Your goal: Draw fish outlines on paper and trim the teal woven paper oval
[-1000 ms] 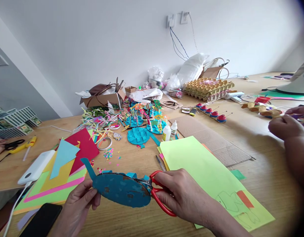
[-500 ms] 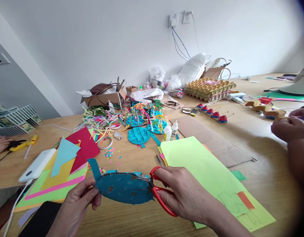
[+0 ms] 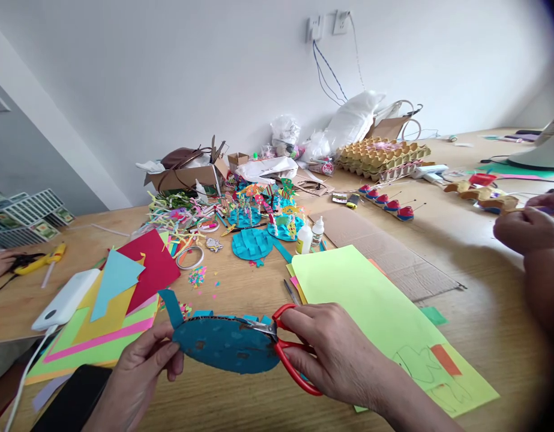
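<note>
Low at the front, my left hand point(image 3: 153, 354) pinches the left edge of a blue-painted oval cardboard disc point(image 3: 227, 347). The disc is tilted, with brown worn patches on its face, and blue paper strips stick out past its far edge. One longer strip point(image 3: 169, 307) rises beside my left fingers. My right hand point(image 3: 333, 348) is wrapped round the red handles of a pair of scissors point(image 3: 299, 367). Their blades lie at the disc's upper right edge. A small blue bit shows just under the lower handle.
Yellow-green paper point(image 3: 349, 288) lies to the right, beside flat cardboard point(image 3: 380, 252). Glue bottles point(image 3: 304, 239), a woven blue disc point(image 3: 252, 244) and tape point(image 3: 190, 257) are ahead. Left are coloured sheets point(image 3: 157, 270), a power bank point(image 3: 66, 299) and a phone point(image 3: 74, 399). Another person's hands point(image 3: 529, 228) work at right.
The view has shifted slightly. A small blue bit now shows beneath the scissors' lower handle, and a little point at the disc's right edge is gone. Both hands keep their holds.
</note>
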{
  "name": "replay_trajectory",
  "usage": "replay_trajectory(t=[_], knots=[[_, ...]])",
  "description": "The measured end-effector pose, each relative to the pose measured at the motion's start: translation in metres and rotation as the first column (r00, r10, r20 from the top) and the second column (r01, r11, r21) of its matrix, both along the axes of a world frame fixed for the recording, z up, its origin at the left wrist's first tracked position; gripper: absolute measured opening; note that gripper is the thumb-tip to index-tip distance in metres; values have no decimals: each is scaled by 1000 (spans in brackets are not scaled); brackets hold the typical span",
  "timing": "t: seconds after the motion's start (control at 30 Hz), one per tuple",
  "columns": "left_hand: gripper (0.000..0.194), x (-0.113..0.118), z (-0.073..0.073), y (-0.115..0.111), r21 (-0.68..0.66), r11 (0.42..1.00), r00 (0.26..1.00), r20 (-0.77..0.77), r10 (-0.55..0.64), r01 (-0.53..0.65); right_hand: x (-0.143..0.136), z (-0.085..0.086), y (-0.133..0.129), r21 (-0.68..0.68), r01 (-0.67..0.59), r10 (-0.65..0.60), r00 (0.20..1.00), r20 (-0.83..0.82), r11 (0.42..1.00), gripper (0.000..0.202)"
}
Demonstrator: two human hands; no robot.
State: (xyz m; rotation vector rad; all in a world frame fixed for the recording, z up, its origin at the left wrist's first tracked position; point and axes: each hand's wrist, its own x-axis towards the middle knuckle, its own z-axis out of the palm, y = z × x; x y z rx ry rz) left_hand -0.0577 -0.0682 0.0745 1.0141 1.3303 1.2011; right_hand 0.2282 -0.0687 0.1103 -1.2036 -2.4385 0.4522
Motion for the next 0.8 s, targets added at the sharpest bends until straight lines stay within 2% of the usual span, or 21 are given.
replay_trajectory(t=[0.47,0.8], knots=[[26,-5,-5,-2,34,998,999,2,-52,52,1,-5,0,34,-25,25,1000,-8,999,24],[21,-11,-5,-3,46,994,992,-85,-97,101,3,2,-3,-81,-24,25,999,22,996,12]])
